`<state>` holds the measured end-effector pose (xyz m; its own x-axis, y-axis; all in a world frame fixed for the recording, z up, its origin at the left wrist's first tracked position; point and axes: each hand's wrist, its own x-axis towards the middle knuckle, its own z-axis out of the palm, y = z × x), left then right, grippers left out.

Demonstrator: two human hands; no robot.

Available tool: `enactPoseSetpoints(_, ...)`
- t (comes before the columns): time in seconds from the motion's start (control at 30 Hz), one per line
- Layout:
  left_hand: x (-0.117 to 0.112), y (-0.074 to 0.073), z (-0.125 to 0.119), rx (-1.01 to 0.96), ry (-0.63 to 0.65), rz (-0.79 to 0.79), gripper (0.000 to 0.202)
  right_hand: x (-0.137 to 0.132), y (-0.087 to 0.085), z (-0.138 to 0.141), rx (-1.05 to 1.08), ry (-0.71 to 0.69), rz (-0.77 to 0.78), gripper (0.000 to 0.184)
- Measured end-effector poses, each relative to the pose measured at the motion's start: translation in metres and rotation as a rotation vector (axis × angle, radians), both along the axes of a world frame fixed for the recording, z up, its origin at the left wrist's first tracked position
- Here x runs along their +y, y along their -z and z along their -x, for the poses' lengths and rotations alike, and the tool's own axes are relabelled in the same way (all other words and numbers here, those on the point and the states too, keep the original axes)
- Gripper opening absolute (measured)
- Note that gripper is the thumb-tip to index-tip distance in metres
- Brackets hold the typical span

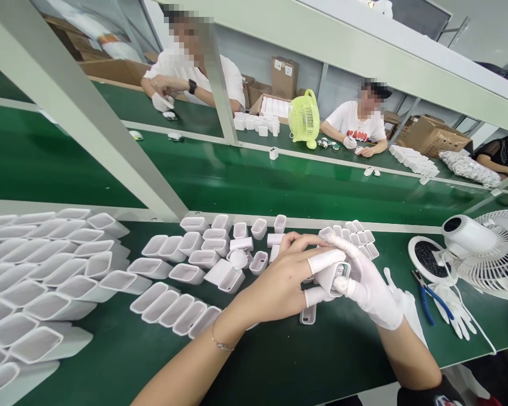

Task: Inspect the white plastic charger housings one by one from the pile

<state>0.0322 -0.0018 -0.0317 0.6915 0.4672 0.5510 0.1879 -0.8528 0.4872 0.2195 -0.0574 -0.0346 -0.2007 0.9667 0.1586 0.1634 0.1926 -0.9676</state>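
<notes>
A small white plastic housing [329, 277] is held between both hands above the green bench, one open end turned toward me. A bit of green shows inside it, too small to make out. My left hand [279, 276], bare except for white finger covers, is closed around the housing from the left. My right hand [370, 285], in a white glove, grips it from the right with the thumb at its open end. Below the hands lies another white housing [308, 314]. Several open white housings [203, 258] stand left of my hands, and a cluster of smaller white pieces [358, 234] sits behind them.
Rows of taller white housings [63, 293] fill the left side. At right are blue-handled pliers [425, 304], a white glove [452, 313] and a white fan [469, 242]. A slanted metal post [110, 101] rises at left. Co-workers sit beyond the green conveyor [245, 183], near a yellow-green fan [303, 119].
</notes>
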Motion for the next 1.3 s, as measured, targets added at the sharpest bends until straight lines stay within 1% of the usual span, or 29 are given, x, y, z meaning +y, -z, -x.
enactPoseSetpoints(0.07,0.001,0.003,-0.001,0.008,0.000,-0.012,0.035,0.004,0.002,0.003,0.093,-0.009,0.048,0.062)
enactPoseSetpoints(0.17,0.003,0.005,-0.001,0.029,0.010,-0.031,0.038,0.006,0.005,0.009,0.165,0.011,0.063,0.055)
enactPoseSetpoints(0.27,0.005,0.007,-0.002,0.061,-0.003,-0.028,0.043,0.009,0.008,0.015,0.178,0.079,0.061,0.047)
enactPoseSetpoints(0.33,0.007,0.009,-0.002,0.074,-0.026,0.008,0.044,0.013,0.009,0.013,0.160,0.098,0.082,0.045)
enactPoseSetpoints(0.37,0.009,0.010,-0.002,0.073,-0.037,0.040,0.043,0.015,0.008,0.011,0.159,0.076,0.098,0.048)
enactPoseSetpoints(0.47,0.017,0.014,0.002,0.017,-0.036,0.182,0.048,0.019,0.004,-0.001,0.224,-0.121,0.166,0.067)
enactPoseSetpoints(0.5,0.020,0.016,0.003,-0.013,-0.023,0.238,0.052,0.019,0.002,-0.004,0.248,-0.163,0.176,0.073)
enactPoseSetpoints(0.53,0.022,0.017,0.005,-0.047,-0.005,0.290,0.055,0.018,0.000,-0.005,0.257,-0.164,0.172,0.077)
enactPoseSetpoints(0.57,0.023,0.017,0.007,-0.079,0.010,0.330,0.056,0.017,-0.002,-0.005,0.245,-0.124,0.154,0.080)
enactPoseSetpoints(0.6,0.024,0.018,0.008,-0.106,0.018,0.351,0.056,0.015,-0.003,-0.002,0.216,-0.054,0.126,0.081)
enactPoseSetpoints(0.63,0.023,0.018,0.008,-0.122,0.012,0.345,0.055,0.013,-0.003,0.002,0.179,0.028,0.096,0.081)
enactPoseSetpoints(0.7,0.020,0.015,0.008,-0.121,-0.033,0.255,0.050,0.011,-0.003,0.013,0.109,0.163,0.056,0.077)
enactPoseSetpoints(0.77,0.014,0.011,0.007,-0.085,-0.096,0.125,0.044,0.014,-0.002,0.023,0.092,0.234,0.043,0.063)
enactPoseSetpoints(0.8,0.011,0.007,0.008,-0.066,-0.130,0.077,0.043,0.017,-0.001,0.026,0.121,0.234,0.053,0.055)
enactPoseSetpoints(0.83,0.009,0.003,0.011,-0.054,-0.164,0.046,0.044,0.021,0.000,0.028,0.176,0.210,0.081,0.048)
enactPoseSetpoints(0.9,0.005,-0.006,0.020,-0.067,-0.237,0.028,0.052,0.029,0.002,0.026,0.336,0.116,0.193,0.041)
enactPoseSetpoints(0.97,0.003,-0.016,0.035,-0.136,-0.319,0.022,0.055,0.036,0.005,0.021,0.486,0.034,0.317,0.037)
enactPoseSetpoints(1.03,0.002,-0.023,0.052,-0.240,-0.388,-0.005,0.051,0.041,0.006,0.017,0.571,-0.008,0.403,0.035)
enactPoseSetpoints(1.1,0.001,-0.028,0.067,-0.335,-0.437,-0.033,0.050,0.042,0.005,0.017,0.617,-0.041,0.443,0.038)
enactPoseSetpoints(1.17,0.000,-0.029,0.077,-0.386,-0.464,-0.042,0.053,0.043,0.003,0.018,0.628,-0.069,0.454,0.042)
enactPoseSetpoints(1.3,-0.002,-0.030,0.085,-0.410,-0.481,-0.066,0.055,0.045,0.002,0.023,0.582,-0.099,0.423,0.046)
